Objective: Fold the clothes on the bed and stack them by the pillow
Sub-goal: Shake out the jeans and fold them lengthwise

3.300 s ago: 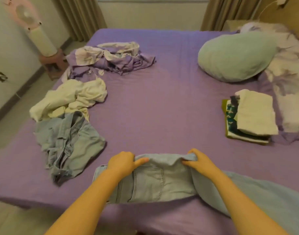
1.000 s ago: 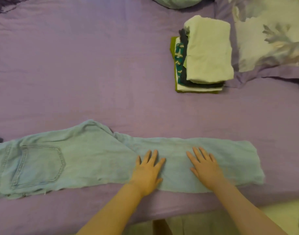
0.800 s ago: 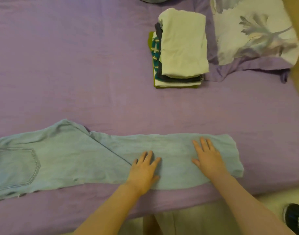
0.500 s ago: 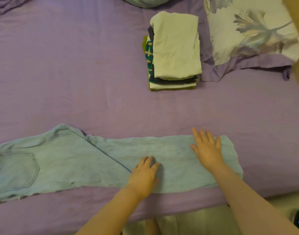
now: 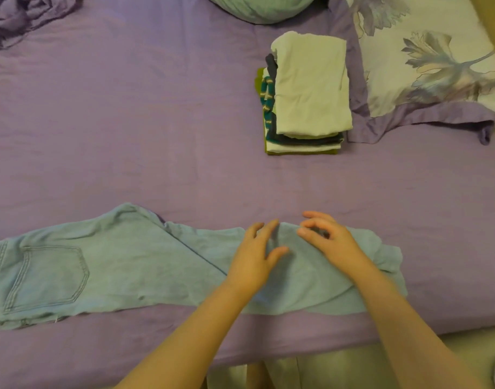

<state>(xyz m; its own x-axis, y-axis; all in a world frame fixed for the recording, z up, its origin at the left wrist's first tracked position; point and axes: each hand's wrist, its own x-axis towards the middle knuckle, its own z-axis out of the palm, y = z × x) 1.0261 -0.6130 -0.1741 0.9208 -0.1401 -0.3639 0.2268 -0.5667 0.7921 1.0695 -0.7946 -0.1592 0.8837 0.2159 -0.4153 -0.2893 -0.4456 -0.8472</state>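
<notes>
Light blue jeans (image 5: 106,270): lying flat along the bed (image 5: 128,136) at 6 o'clock, back pocket at 9 o'clock, legs running toward 3 o'clock. Left hand (image 5: 254,262): resting on the legs, fingers straight and spread, gripping nothing. Right hand (image 5: 333,245): lying just beside it, fingers curling at the far edge of the denim; whether the grip is pinching cloth cannot be told. Folded stack (image 5: 308,91): sitting at 1 o'clock, touching the floral pillow (image 5: 426,57). Green pillow (image 5: 257,7): lying at 12 o'clock.
</notes>
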